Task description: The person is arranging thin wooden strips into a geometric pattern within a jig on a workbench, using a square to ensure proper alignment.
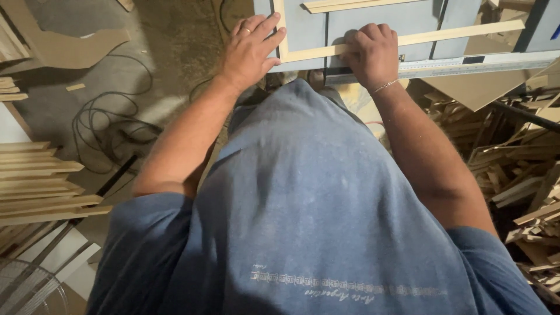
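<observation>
The wooden frame [350,48] is best pressed flat against the grey saw table [373,20], left hand [249,51] spread open over its corner, right hand [373,53] curled closed over its lower rail.

Pale blond wooden frame [373,48] under both hands, sitting on a grey-blue bench [379,20]. Silvery ruler strip [466,66] with fine dark markings just right of the right hand [373,55]. Shirt [315,216] below the hands is dusty faded blue with a whitish patterned band. Left of the left hand [249,52], black cable [111,131] on grey-tan floor [169,41], and light tan wood strips [38,184].
</observation>
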